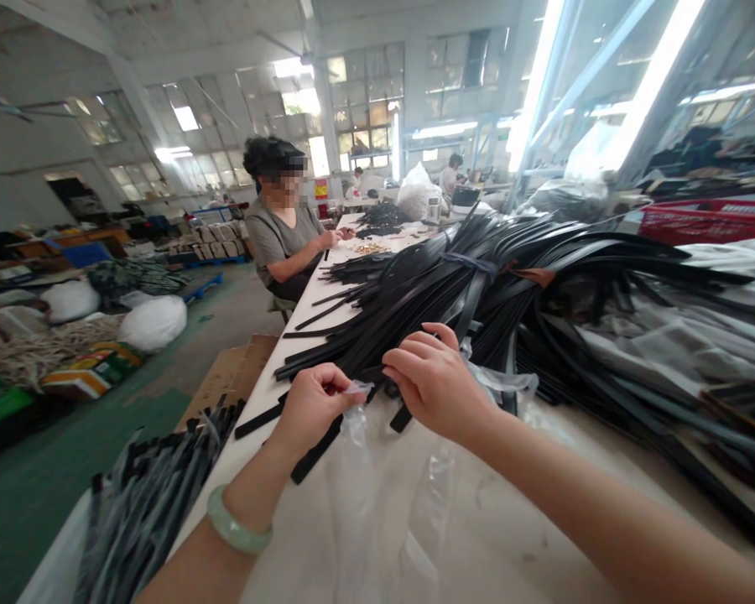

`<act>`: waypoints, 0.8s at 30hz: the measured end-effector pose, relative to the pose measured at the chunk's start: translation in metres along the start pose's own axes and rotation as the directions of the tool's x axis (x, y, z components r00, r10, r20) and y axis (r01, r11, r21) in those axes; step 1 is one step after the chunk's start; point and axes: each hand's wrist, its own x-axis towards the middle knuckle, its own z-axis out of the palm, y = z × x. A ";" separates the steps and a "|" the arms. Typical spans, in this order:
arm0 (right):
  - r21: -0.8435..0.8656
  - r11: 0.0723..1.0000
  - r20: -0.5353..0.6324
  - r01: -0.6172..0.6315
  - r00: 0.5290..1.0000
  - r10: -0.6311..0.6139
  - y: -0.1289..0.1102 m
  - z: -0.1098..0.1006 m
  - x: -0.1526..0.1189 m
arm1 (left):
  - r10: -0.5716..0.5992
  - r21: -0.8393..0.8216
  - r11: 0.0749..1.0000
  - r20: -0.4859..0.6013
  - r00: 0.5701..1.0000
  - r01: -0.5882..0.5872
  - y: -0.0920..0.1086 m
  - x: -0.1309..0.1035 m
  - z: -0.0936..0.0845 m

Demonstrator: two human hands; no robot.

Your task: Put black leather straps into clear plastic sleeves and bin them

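Observation:
My left hand (318,403), with a pale green bangle on the wrist, pinches the end of a clear plastic sleeve (356,445) that hangs down over the white table (491,520). To its right, my right hand (437,377) is closed at the edge of a large pile of black straps (408,294); its fingertips are bent over and what they grip is hidden. Another clear plastic strip (431,512) lies below my right hand. More crumpled plastic (509,382) sits just behind the right wrist.
A seated person (280,226) works at the table's far left side, near small brass-coloured pieces (370,248). Wrapped strips (157,503) stand in a bundle at lower left, beside cardboard (232,373). A red crate (710,220) is at the right.

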 end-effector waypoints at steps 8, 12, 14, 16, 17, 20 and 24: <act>-0.126 0.985 0.191 0.113 0.978 -0.088 0.003 0.007 -0.003 | 0.124 -0.026 0.992 0.117 0.985 -0.122 0.003 0.000 0.001; -0.100 0.980 0.283 0.171 0.949 -0.137 0.000 0.010 -0.006 | 0.104 -0.005 0.994 0.258 0.961 -0.106 0.010 -0.005 0.004; -0.078 0.982 0.306 0.171 0.942 -0.139 0.005 0.010 -0.005 | 0.066 0.017 0.997 0.293 0.954 -0.074 0.013 -0.007 0.004; -0.104 0.986 0.301 0.127 0.949 -0.091 0.016 0.009 -0.003 | 0.026 0.043 0.998 0.281 0.959 -0.040 0.016 -0.008 0.003; -0.136 0.986 0.291 0.094 0.955 -0.051 0.023 0.008 -0.002 | -0.007 0.057 0.998 0.271 0.963 -0.008 0.017 -0.008 0.002; -0.205 0.979 0.287 0.015 0.957 0.045 0.039 0.007 0.001 | -0.095 0.052 0.995 0.293 0.951 0.083 0.021 -0.008 0.001; -0.118 0.991 0.363 0.071 0.932 -0.024 0.022 0.009 -0.001 | -0.060 0.079 0.996 0.335 0.940 0.035 0.023 -0.010 0.002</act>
